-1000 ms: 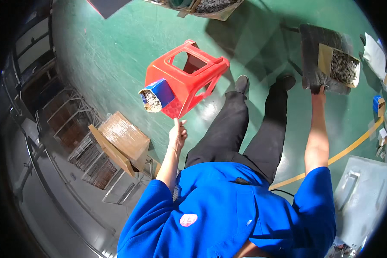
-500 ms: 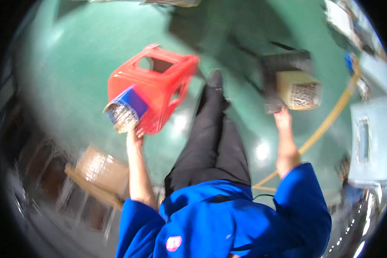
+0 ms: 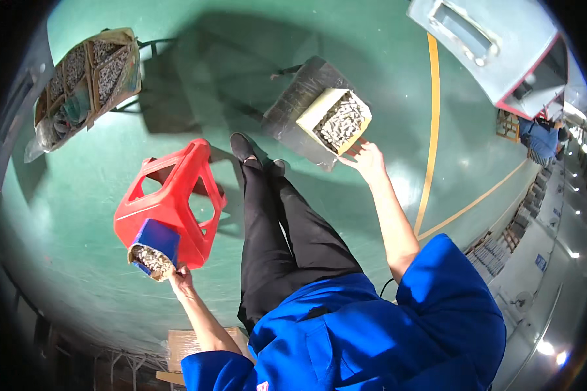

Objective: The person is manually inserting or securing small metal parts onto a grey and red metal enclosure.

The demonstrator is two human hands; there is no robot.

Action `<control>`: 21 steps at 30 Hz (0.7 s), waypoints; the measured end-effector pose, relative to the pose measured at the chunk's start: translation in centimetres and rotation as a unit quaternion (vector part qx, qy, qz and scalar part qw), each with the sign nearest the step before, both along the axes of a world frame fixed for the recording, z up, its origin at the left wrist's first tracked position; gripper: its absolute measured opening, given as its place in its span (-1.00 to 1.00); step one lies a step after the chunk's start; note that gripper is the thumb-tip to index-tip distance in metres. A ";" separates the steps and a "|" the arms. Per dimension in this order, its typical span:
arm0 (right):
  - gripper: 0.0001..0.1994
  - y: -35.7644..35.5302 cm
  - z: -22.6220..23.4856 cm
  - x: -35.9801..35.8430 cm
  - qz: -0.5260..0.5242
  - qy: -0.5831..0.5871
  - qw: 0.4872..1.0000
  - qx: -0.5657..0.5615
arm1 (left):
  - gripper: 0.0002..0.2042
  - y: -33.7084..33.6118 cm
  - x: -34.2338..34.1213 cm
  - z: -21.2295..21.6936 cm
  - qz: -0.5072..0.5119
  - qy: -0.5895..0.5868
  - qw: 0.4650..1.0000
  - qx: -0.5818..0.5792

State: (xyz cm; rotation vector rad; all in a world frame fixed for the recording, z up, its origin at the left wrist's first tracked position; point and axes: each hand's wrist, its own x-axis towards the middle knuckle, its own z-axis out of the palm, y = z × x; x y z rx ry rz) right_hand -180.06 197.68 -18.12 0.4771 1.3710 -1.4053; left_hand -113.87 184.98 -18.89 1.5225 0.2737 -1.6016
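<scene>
My left hand (image 3: 182, 281) is closed at the near corner of a blue open box (image 3: 166, 238). Small whitish pieces (image 3: 152, 260) fill the box, and it rests against the near end of a red plastic stool (image 3: 153, 214). Part of the left fingers is hidden by the box. On the right, my right hand (image 3: 368, 160) has its fingers stretched apart at the near edge of a pale yellow box (image 3: 321, 111). That box holds many short whitish cylindrical pieces (image 3: 341, 122) and sits over a dark, scuffed stool top (image 3: 285, 107).
At the far left, a divided carton (image 3: 114, 40) of similar pieces stands on a dark-legged stand. A grey machine housing (image 3: 460, 39) is at the far right. Yellow lines (image 3: 433, 130) run across the green floor (image 3: 385, 58). A brown carton (image 3: 182, 345) lies near my left arm.
The view has turned, bringing the divided carton in at the far left and the machine housing to the far right. Both hands stay by their boxes, and the picture is sharper now.
</scene>
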 end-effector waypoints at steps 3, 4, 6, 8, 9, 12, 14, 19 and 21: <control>-0.59 -1.9 -0.8 0.6 0.004 -0.003 1.000 0.004 | -0.93 0.0 -4.8 2.2 -0.094 -0.081 0.992 -0.019; -0.61 -3.3 -0.3 0.9 0.023 0.016 0.999 0.016 | -0.93 1.1 -3.9 1.6 -0.133 -0.057 0.989 -0.027; -0.58 -5.2 0.2 1.2 0.069 0.072 0.994 0.054 | -0.92 1.1 -8.8 3.4 -0.179 -0.109 0.978 -0.020; -0.55 -4.4 -1.7 0.4 0.104 0.073 0.991 0.031 | -0.92 1.4 -11.5 4.7 -0.237 -0.114 0.965 -0.016; -0.54 -3.8 -2.7 0.2 0.120 0.075 0.990 0.021 | -0.92 1.1 -12.7 4.8 -0.260 -0.111 0.959 -0.010; -0.60 -2.9 -2.1 -0.1 0.108 0.083 0.990 0.034 | -0.94 -0.6 -18.7 6.2 -0.373 -0.148 0.916 -0.022; -0.68 -2.9 -1.5 -0.2 0.090 0.122 0.984 0.093 | -0.94 -2.2 -22.9 6.3 -0.437 -0.166 0.884 -0.030; -0.72 0.5 -3.3 -3.5 0.222 0.227 0.942 0.106 | -0.93 -7.7 -35.2 5.7 -0.570 -0.112 0.806 -0.108; -0.73 1.4 -3.9 -4.1 0.229 0.253 0.933 0.117 | -0.85 -9.8 -37.8 1.5 -0.682 -0.135 0.703 -0.148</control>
